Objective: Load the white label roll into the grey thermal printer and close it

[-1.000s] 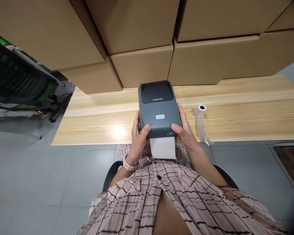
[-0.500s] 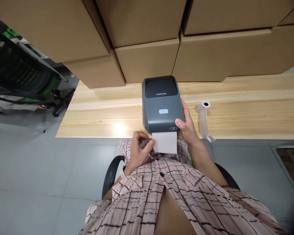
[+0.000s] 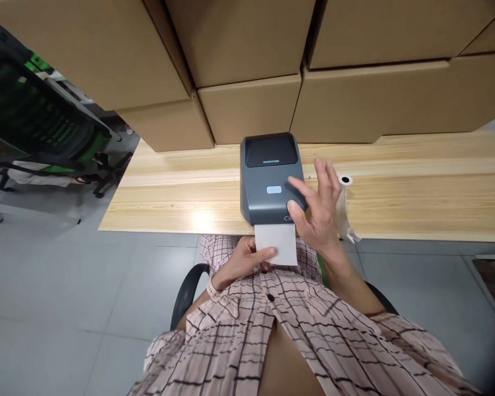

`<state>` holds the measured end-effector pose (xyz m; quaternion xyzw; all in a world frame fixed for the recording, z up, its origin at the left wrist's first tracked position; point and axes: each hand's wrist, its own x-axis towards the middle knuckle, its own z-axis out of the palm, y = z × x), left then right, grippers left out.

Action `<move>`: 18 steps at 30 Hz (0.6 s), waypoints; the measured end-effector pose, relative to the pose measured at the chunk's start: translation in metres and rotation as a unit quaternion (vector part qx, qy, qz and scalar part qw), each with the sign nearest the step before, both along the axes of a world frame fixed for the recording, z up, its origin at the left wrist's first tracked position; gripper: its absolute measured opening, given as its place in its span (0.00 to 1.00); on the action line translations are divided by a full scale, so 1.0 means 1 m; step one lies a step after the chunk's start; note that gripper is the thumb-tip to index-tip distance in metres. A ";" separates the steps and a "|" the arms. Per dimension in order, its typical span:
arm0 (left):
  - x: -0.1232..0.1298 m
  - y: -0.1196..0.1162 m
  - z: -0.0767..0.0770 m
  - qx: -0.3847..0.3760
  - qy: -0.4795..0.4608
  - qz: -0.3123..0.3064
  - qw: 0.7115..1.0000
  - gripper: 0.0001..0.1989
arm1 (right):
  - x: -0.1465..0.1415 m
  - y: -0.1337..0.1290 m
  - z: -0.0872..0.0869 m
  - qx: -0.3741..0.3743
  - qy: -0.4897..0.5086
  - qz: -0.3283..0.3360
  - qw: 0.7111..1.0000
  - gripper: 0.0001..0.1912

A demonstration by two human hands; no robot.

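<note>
A dark grey label printer (image 3: 268, 190) stands at the front edge of the wooden table, with a pale button on its top. White label paper (image 3: 282, 242) sticks out of its front and overhangs the edge. My left hand (image 3: 247, 258) pinches the left side of this paper, thumb on top and fingers underneath. Over the printer's right front corner is my right hand (image 3: 319, 214), open with its fingers spread, holding nothing. Its thumb and index finger are close above the casing; whether they touch it I cannot tell.
A small white roll with a loose translucent strip (image 3: 343, 217) lies right of my right hand. Stacked cardboard boxes (image 3: 249, 107) line the back of the wooden table (image 3: 416, 192). A black and green office chair (image 3: 45, 121) and part of another person are at the left.
My right hand has let go of the printer's right side, lifted and spread its fingers. My left hand has moved right onto the paper and gripped it. The view has shifted slightly.
</note>
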<state>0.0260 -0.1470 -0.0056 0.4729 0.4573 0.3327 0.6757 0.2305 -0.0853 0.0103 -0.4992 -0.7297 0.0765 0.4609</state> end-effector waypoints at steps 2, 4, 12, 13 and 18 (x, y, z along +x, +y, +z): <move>-0.008 0.002 -0.006 0.009 0.011 -0.014 1.000 0.30 | -0.001 0.001 0.017 0.027 -0.057 0.027 0.998 0.18; -0.019 0.005 -0.008 0.044 0.029 0.022 0.998 0.31 | -0.002 0.005 0.030 0.023 -0.085 0.065 0.994 0.18; -0.033 0.025 -0.001 0.226 0.094 0.278 0.929 0.18 | -0.001 0.026 0.039 -0.029 -0.111 0.145 0.983 0.18; -0.029 0.027 -0.001 0.249 0.094 0.275 0.924 0.20 | 0.002 0.024 0.033 -0.032 -0.096 0.146 0.984 0.18; -0.004 0.028 -0.008 0.261 0.049 0.203 0.942 0.37 | 0.013 -0.003 -0.019 -0.085 0.138 0.090 0.983 0.26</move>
